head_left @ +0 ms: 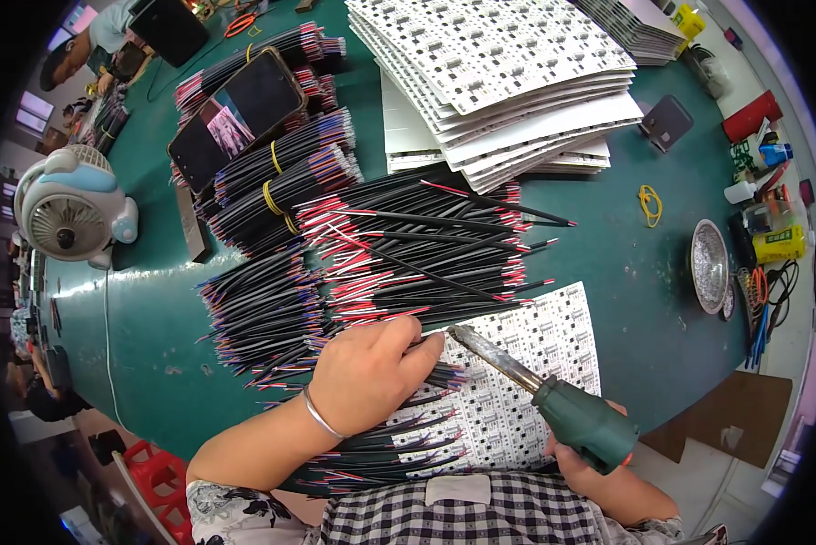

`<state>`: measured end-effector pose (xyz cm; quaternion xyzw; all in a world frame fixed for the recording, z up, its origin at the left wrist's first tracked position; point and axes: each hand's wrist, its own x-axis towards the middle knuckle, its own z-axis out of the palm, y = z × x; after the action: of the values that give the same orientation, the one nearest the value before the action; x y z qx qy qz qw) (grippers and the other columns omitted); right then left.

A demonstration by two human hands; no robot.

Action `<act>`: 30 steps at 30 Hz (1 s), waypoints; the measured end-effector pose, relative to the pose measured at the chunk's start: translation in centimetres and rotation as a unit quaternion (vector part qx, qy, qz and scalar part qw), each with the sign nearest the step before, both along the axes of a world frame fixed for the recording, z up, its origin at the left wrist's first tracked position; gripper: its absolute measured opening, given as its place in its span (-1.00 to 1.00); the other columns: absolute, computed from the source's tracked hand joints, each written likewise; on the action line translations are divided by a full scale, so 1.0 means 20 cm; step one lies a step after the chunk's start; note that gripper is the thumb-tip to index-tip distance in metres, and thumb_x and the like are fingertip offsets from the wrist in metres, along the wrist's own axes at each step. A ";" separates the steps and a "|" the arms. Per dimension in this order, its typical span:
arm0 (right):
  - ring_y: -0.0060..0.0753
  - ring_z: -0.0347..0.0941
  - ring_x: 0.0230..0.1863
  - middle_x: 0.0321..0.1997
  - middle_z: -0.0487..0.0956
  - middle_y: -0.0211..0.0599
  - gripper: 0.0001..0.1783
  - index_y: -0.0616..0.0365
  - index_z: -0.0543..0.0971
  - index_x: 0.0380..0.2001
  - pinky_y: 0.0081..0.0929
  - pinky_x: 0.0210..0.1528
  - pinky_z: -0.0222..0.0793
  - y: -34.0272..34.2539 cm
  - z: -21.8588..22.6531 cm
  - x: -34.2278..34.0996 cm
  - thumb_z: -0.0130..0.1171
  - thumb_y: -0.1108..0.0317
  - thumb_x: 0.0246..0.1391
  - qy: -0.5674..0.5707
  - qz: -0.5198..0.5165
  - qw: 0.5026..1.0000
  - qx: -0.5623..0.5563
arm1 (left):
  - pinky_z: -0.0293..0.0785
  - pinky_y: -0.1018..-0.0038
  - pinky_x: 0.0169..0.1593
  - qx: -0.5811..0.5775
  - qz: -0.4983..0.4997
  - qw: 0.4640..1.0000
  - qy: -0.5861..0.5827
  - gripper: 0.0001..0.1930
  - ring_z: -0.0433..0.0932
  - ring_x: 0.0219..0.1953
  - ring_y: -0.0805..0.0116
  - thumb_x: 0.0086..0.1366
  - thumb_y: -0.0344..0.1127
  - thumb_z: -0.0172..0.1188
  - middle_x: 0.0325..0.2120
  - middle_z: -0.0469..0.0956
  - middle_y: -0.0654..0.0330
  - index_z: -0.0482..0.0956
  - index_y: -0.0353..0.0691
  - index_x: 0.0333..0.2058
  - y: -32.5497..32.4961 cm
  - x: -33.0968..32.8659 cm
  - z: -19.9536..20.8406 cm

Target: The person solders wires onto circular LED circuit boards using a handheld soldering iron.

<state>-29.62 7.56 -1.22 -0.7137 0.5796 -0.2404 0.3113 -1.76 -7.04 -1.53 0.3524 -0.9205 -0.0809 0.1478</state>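
Observation:
My left hand [367, 372], with a silver bangle at the wrist, is closed in a pinch over the circuit board sheet [553, 354]. A thin pale wire end [435, 332] shows at its fingertips. In my right hand [576, 468] is a green soldering gun [582, 420], its metal tip pointing up and left, close to those fingertips. The white sheet bears many small dark parts. Along its left side, several black wires [381, 450] lie in rows, partly under my left hand. Beyond it is a heap of black wires with red and white ends [381, 263].
A tall stack of circuit board sheets [517, 64] stands at the back. Bundled wires and a phone [235, 118] lie left of it, near a small fan [72, 204]. At right are a metal bowl [708, 263], a yellow band [650, 206] and several tools along the edge.

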 end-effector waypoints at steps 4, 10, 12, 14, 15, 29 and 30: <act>-0.52 0.52 -0.53 -0.42 0.54 -0.33 -0.67 0.30 0.50 -0.11 -0.54 -0.36 0.45 0.00 0.01 0.01 0.16 0.35 0.08 -0.021 -0.001 1.000 0.017 | 0.40 0.48 -0.51 -0.001 0.000 1.000 -0.002 -0.73 0.47 -0.51 0.42 0.08 -0.36 0.18 -0.43 0.43 0.33 0.65 -0.01 -0.20 -0.01 0.00 0.01; -0.50 0.55 -0.49 -0.34 0.54 -0.32 -0.70 0.31 0.51 -0.12 -0.55 -0.38 0.46 -0.03 0.04 0.02 0.16 0.46 0.05 -0.062 -0.011 0.998 0.032 | 0.41 0.49 -0.52 0.003 -0.008 1.000 -0.019 -0.75 0.48 -0.52 0.42 0.09 -0.35 0.19 -0.43 0.43 0.32 0.65 -0.01 -0.21 -0.01 -0.01 0.03; -0.51 0.56 -0.48 -0.34 0.55 -0.31 -0.68 0.30 0.49 -0.09 -0.56 -0.37 0.46 -0.06 0.05 0.02 0.16 0.48 0.04 -0.062 0.022 0.998 0.014 | 0.41 0.49 -0.52 0.006 -0.008 1.000 -0.024 -0.75 0.48 -0.52 0.42 0.09 -0.35 0.19 -0.44 0.42 0.32 0.65 -0.02 -0.21 -0.02 -0.01 0.04; -0.49 0.55 -0.49 -0.28 0.55 -0.28 -0.65 0.30 0.48 -0.07 -0.55 -0.37 0.47 -0.02 0.01 0.00 0.17 0.43 0.06 -0.020 0.024 0.999 -0.023 | 0.41 0.49 -0.53 0.010 -0.009 1.000 -0.028 -0.75 0.48 -0.52 0.42 0.09 -0.35 0.19 -0.44 0.42 0.32 0.64 -0.02 -0.21 -0.02 -0.02 0.05; -0.47 0.55 -0.49 -0.23 0.56 -0.25 -0.63 0.30 0.47 -0.04 -0.53 -0.38 0.47 0.00 -0.01 -0.01 0.17 0.39 0.08 0.021 0.026 0.998 -0.062 | 0.41 0.49 -0.52 0.011 -0.009 1.000 -0.022 -0.75 0.48 -0.52 0.42 0.09 -0.35 0.18 -0.44 0.42 0.32 0.64 -0.02 -0.21 -0.03 -0.02 0.05; -0.39 0.55 -0.43 -0.34 0.59 -0.25 -0.62 0.29 0.53 -0.11 -0.49 -0.27 0.46 0.03 0.08 0.05 0.28 0.43 -0.05 -0.278 -0.168 0.930 0.174 | 0.41 0.49 -0.52 -0.003 -0.023 1.000 -0.011 -0.78 0.48 -0.52 0.42 0.06 -0.35 0.22 -0.44 0.43 0.32 0.66 -0.04 -0.26 -0.03 -0.01 0.03; -0.33 0.55 -0.37 -0.31 0.59 -0.25 -0.64 0.27 0.55 -0.14 -0.43 -0.19 0.44 0.04 0.07 0.04 0.29 0.44 -0.08 -0.234 -0.157 0.943 0.179 | 0.41 0.50 -0.53 0.002 -0.027 1.000 -0.004 -0.78 0.48 -0.52 0.42 0.05 -0.35 0.22 -0.44 0.43 0.31 0.66 -0.04 -0.27 -0.04 0.00 0.03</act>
<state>-28.89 8.43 0.11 -0.4699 0.6285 -0.3384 0.5193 -1.81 -7.77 -0.98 0.3280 -0.9302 -0.0855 0.1407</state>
